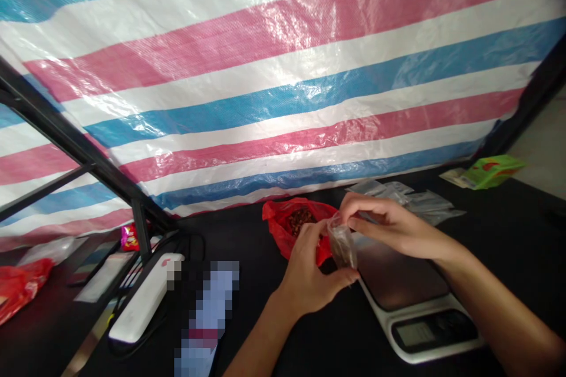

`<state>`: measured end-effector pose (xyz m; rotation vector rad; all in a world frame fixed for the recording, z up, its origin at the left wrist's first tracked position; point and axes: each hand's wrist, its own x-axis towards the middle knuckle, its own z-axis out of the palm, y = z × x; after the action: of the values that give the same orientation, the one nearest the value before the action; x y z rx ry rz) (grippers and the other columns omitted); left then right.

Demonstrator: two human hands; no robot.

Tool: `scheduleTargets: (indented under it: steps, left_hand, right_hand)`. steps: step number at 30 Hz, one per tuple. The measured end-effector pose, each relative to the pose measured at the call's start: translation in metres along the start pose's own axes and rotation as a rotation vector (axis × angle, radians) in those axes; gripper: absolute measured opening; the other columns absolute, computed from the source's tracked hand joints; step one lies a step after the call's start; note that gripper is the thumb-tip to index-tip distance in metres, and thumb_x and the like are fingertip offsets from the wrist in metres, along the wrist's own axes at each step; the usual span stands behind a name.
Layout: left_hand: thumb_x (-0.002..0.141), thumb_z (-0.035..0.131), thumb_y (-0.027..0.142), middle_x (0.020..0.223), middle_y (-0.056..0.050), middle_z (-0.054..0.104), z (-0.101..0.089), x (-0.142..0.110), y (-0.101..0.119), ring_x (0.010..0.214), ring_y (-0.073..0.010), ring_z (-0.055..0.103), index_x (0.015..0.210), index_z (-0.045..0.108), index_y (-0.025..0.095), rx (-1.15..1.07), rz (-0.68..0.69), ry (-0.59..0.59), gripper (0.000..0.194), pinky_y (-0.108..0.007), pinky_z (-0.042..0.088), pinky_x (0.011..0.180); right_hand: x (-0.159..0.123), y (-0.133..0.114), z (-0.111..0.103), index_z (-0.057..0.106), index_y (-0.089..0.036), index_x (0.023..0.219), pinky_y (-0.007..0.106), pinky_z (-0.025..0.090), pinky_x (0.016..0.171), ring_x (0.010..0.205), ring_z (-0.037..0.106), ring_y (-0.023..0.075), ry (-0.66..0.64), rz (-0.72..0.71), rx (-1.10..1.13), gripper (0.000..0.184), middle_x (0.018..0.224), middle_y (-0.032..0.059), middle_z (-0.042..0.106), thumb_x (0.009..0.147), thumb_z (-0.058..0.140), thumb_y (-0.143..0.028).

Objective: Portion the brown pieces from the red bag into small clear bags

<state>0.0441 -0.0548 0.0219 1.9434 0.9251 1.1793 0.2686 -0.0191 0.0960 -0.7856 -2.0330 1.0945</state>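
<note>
Both hands hold a small clear plastic pouch [342, 244] with dark contents, just above the left edge of a white kitchen scale [415, 318]. My left hand [309, 274] grips the pouch from below and the side, fingers curled. My right hand [384, 221] pinches the pouch's top edge. Right behind the hands lies an open red plastic bag [283, 227] holding brown pieces [300, 219].
A pile of empty clear pouches [411, 197] lies behind the scale. A green packet [493, 171] sits at the far right. A white power strip [141, 303] and a black metal frame [88, 156] are on the left, with another red bag [20, 285]. A striped tarp [283, 70] hangs behind.
</note>
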Motion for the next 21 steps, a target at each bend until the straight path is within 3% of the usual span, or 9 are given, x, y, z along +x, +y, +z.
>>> scheduleTargets:
  steps: [3,7,10,12,16,21]
  left_hand:
    - [0.095,0.071,0.035,0.121,-0.009,0.073,0.001,0.003,0.002,0.111,-0.0251,0.07,0.141,0.056,0.023,-0.151,-0.139,-0.03,0.05,-0.041,0.058,0.101]
    - [0.098,0.059,0.022,0.106,-0.007,0.072,-0.01,0.009,-0.004,0.095,-0.0206,0.069,0.115,0.065,0.02,-0.045,-0.165,0.143,0.019,-0.036,0.06,0.088]
    - [0.09,0.058,0.012,0.101,-0.005,0.071,-0.024,0.012,-0.012,0.083,-0.0186,0.068,0.115,0.059,0.021,0.132,-0.192,0.27,0.026,-0.033,0.059,0.079]
    - [0.084,0.059,0.01,0.105,-0.006,0.072,-0.032,0.013,-0.019,0.091,-0.0221,0.07,0.12,0.058,0.022,0.351,-0.208,0.315,0.038,-0.037,0.059,0.086]
    - [0.085,0.062,0.016,0.115,-0.014,0.068,-0.04,0.014,-0.03,0.115,-0.0326,0.065,0.124,0.059,0.017,0.781,-0.167,0.294,0.039,-0.049,0.052,0.104]
    - [0.092,0.063,0.026,0.107,-0.011,0.067,-0.041,0.014,-0.035,0.108,-0.0328,0.065,0.111,0.062,0.018,0.925,-0.228,0.237,0.02,-0.047,0.053,0.096]
  right_hand:
    - [0.009,0.007,0.02,0.074,-0.022,0.101,0.033,0.053,0.082,0.09,0.066,0.0211,0.132,0.006,0.046,0.027,0.098,0.0056,0.071,0.103,0.062,-0.046]
    - [0.015,0.024,0.035,0.074,-0.023,0.109,0.035,0.055,0.087,0.098,0.068,0.0233,0.211,0.003,0.045,0.028,0.106,0.0066,0.074,0.102,0.062,-0.047]
    - [0.016,0.031,0.036,0.071,-0.026,0.118,0.035,0.054,0.085,0.097,0.067,0.0216,0.27,-0.014,-0.016,0.024,0.113,0.0057,0.073,0.104,0.059,-0.041]
    - [0.016,0.033,0.035,0.07,-0.027,0.118,0.034,0.054,0.083,0.096,0.067,0.0208,0.303,-0.041,-0.065,0.021,0.114,0.0053,0.072,0.105,0.056,-0.036]
    - [0.017,0.032,0.031,0.071,-0.027,0.114,0.034,0.053,0.084,0.098,0.067,0.0216,0.332,-0.08,-0.125,0.02,0.111,0.0052,0.072,0.105,0.053,-0.029]
    - [0.017,0.031,0.028,0.072,-0.026,0.11,0.034,0.053,0.081,0.094,0.066,0.0214,0.365,-0.083,-0.174,0.02,0.108,0.0058,0.071,0.103,0.053,-0.027]
